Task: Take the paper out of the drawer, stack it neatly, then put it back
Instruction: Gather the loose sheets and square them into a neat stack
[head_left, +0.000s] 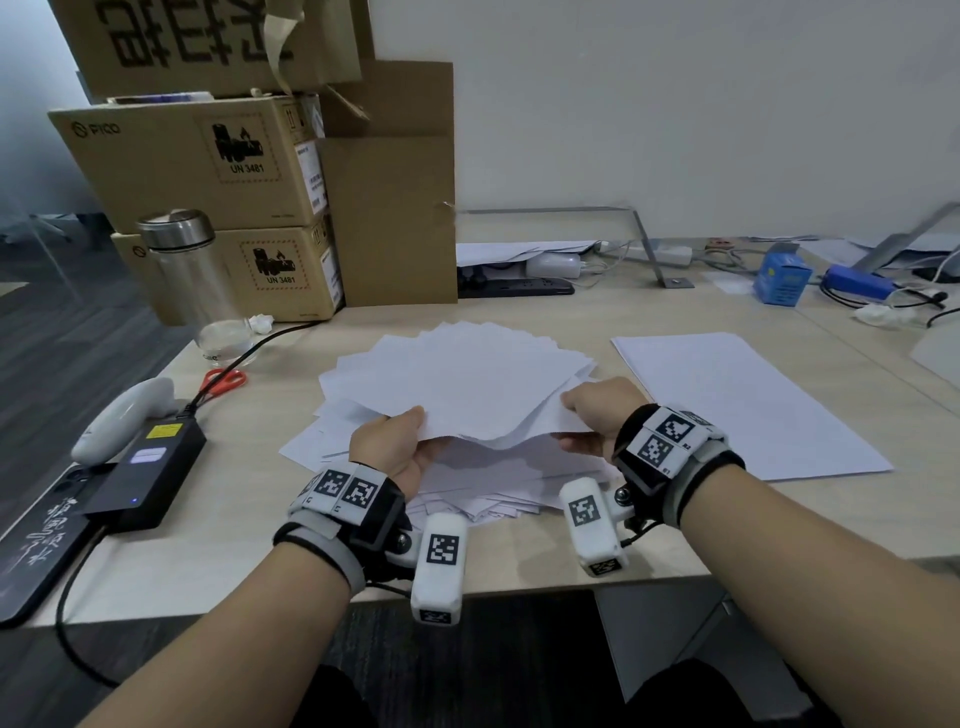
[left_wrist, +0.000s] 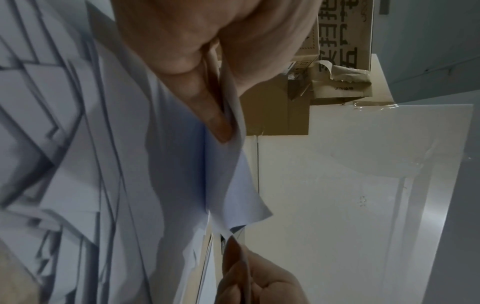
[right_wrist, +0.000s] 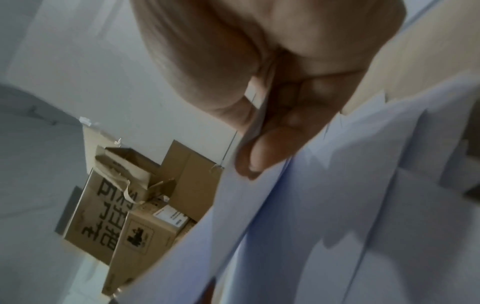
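Observation:
A fanned bundle of white paper sheets (head_left: 467, 379) is lifted at its near edge above the desk. My left hand (head_left: 395, 447) pinches the bundle's near-left edge, thumb on top. My right hand (head_left: 592, 415) pinches the near-right edge the same way. More loose sheets (head_left: 467, 488) lie scattered on the desk beneath the bundle. In the left wrist view my left hand's thumb (left_wrist: 213, 115) presses on the paper (left_wrist: 116, 164). The right wrist view shows my right hand's fingers (right_wrist: 262, 152) curled on the sheets (right_wrist: 337, 205). No drawer is in view.
A separate flat paper stack (head_left: 743, 400) lies to the right. At the back left stand cardboard boxes (head_left: 208, 171) and a glass bottle (head_left: 197, 280). Red scissors (head_left: 223, 382), a black power adapter (head_left: 145, 467) and a white controller (head_left: 124, 415) sit left. Cables and a blue box (head_left: 782, 278) lie back right.

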